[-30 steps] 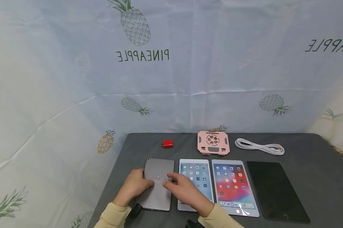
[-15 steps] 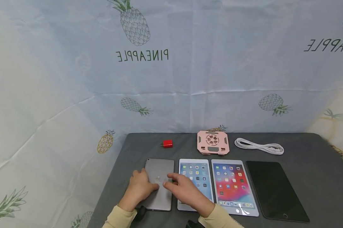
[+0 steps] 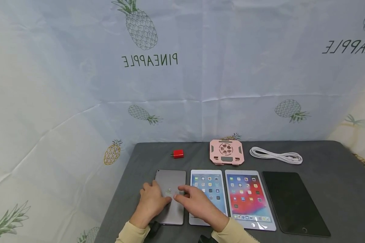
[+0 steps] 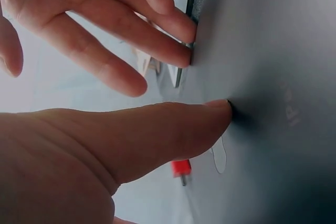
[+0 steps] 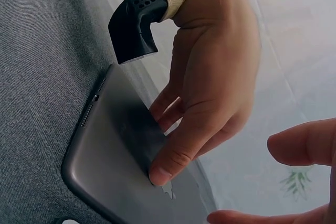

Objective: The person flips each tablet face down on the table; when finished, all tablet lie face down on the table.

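A grey tablet (image 3: 174, 212) lies face down at the left of the row, its back with the apple logo upward. My left hand (image 3: 150, 200) rests over its left side. The straight thumb (image 4: 205, 116) presses the back beside the logo, and the other fingers (image 5: 165, 106) reach down at the left edge. My right hand (image 3: 199, 204) hovers over the right edge with thumb and index finger apart. In the left wrist view its lower fingers (image 4: 168, 56) come right up to that edge. Beside it a white tablet (image 3: 211, 184) is partly covered by the right hand.
Further right lie a second white tablet (image 3: 249, 195) with a lit screen and a black tablet (image 3: 295, 202). Behind the row are a red charger plug (image 3: 178, 154), a pink stand with a round cutout (image 3: 226, 152) and a coiled white cable (image 3: 276, 156).
My left hand has slid to the right across the tablet, its thumb now closer to the right hand. The grey tablet has shifted very slightly right. My right hand has hardly moved.
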